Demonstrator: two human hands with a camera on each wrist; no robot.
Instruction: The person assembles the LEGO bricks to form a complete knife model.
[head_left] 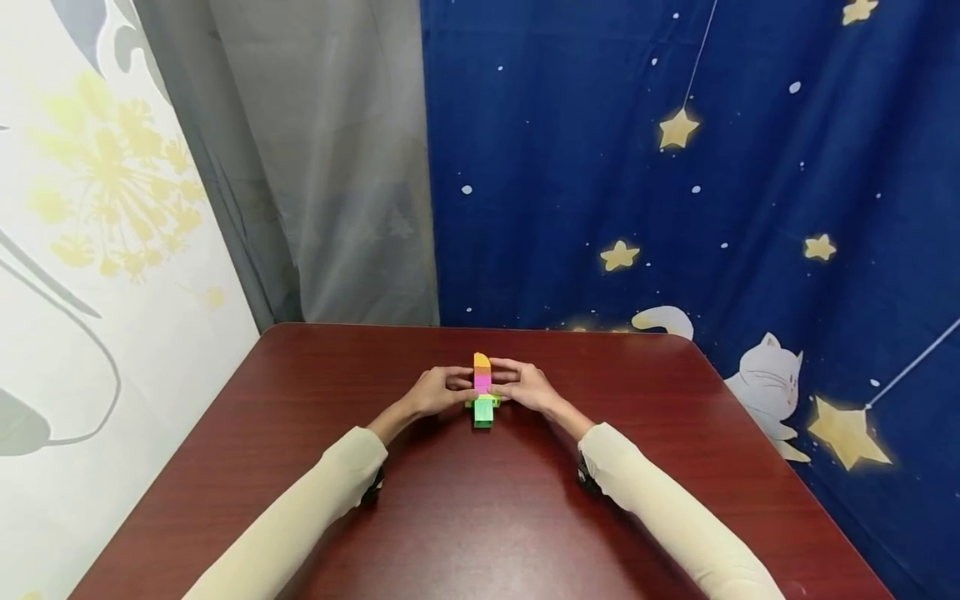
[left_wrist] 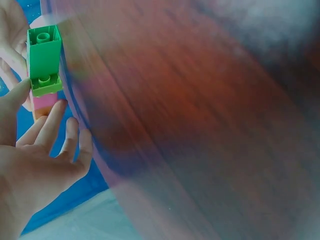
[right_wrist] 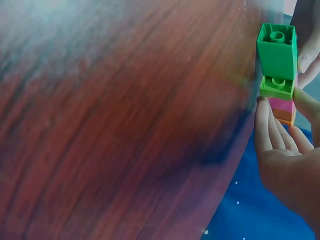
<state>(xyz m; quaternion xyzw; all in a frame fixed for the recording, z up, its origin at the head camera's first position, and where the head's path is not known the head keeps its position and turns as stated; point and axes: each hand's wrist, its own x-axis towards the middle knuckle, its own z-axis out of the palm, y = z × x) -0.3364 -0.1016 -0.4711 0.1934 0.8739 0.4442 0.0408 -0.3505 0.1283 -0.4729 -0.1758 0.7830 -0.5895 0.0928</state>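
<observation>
A build of toy building bricks [head_left: 482, 382] is held between the two hands over the far middle of the table. It has a green sloped brick [right_wrist: 276, 63] at the near end, a light green brick [left_wrist: 46, 89] behind it, then pink, orange and a rounded yellow one. My left hand [head_left: 437, 392] grips the left side, thumb near the light green brick and fingers along the pink and orange part. From the right, my right hand [head_left: 531, 388] grips it likewise with thumb and fingertips. Both wrist views show the hollow end of the green brick.
The dark red wooden table [head_left: 480, 508] spreads out around the hands. Behind its far edge hang a grey curtain [head_left: 352, 167] and a blue curtain [head_left: 540, 167] with stars. A white patterned wall [head_left: 97, 275] stands at the left.
</observation>
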